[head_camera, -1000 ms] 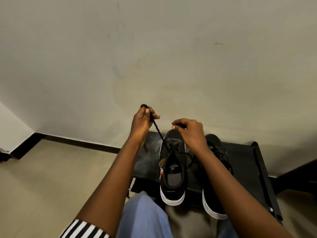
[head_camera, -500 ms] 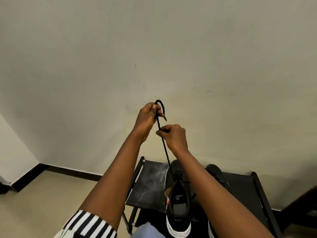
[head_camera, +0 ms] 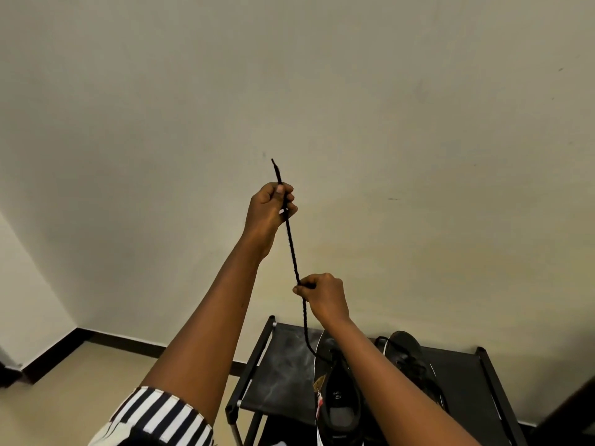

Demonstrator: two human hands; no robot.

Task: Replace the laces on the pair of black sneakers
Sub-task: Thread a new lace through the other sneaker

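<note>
A black lace (head_camera: 292,249) runs taut from the left black sneaker (head_camera: 340,403) up into the air. My left hand (head_camera: 269,211) grips the lace high up, with its tip sticking out above the fist. My right hand (head_camera: 323,294) pinches the same lace lower down, above the sneaker. The second black sneaker (head_camera: 413,358) stands to the right, partly hidden behind my right forearm. Both sneakers sit on a black shelf rack (head_camera: 283,368).
A plain cream wall fills most of the view. A dark skirting (head_camera: 106,342) runs along the tiled floor (head_camera: 64,391) at the lower left. My striped sleeve (head_camera: 154,420) shows at the bottom.
My left hand has risen well higher with the lace, pulling it out longer and straight. My right hand slid lower on the lace. The camera tilted up.
</note>
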